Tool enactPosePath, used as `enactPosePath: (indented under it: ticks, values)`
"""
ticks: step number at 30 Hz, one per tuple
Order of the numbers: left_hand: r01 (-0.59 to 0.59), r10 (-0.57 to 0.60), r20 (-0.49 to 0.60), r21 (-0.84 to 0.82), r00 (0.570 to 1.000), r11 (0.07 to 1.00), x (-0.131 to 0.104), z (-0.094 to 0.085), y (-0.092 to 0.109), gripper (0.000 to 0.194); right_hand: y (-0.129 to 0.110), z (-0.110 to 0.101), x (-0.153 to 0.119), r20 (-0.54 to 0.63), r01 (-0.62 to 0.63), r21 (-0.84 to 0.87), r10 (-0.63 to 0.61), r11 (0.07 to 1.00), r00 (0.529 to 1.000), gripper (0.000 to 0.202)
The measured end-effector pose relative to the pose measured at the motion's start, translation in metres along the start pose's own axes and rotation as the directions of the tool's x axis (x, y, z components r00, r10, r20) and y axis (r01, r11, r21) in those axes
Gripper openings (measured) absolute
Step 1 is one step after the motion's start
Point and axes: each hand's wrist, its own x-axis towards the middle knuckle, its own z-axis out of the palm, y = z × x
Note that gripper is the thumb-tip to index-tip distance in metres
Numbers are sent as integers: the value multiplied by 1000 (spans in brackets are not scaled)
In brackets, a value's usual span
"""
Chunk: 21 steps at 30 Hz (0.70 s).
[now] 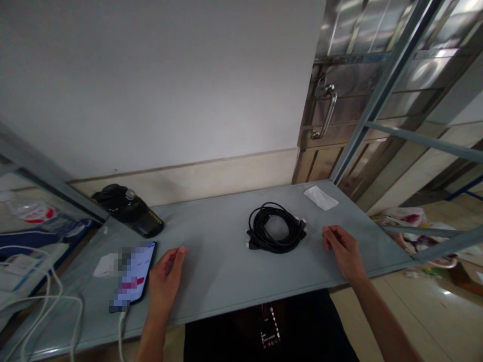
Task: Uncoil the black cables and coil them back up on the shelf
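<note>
A coiled black cable (277, 229) with plugs at its ends lies on the grey tabletop (215, 266), between my two hands. To its left, my left hand (166, 274) rests beside a smartphone (138, 276), loosely curled with the thumb apart and nothing in it. The phone's screen is lit and partly blurred out; a white cord runs from its lower end. On the other side, my right hand (344, 251) sits a little right of the coil, not touching it. Its fingers are half bent and hold nothing.
A black bottle (132, 211) lies tilted at the back left. White paper (320, 197) is near the back right. White cords (49, 296) loop over the left edge. Metal frame posts (377, 100) rise at both sides. A second lit phone screen (269, 327) shows below the table edge.
</note>
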Motion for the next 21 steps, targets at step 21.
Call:
enactPosePath:
  ticks: [21]
  values:
    - [15, -15, 18, -29, 1000, 999, 0, 0, -7, 61, 6, 0, -1, 8, 2, 23, -2, 1000, 1000, 47]
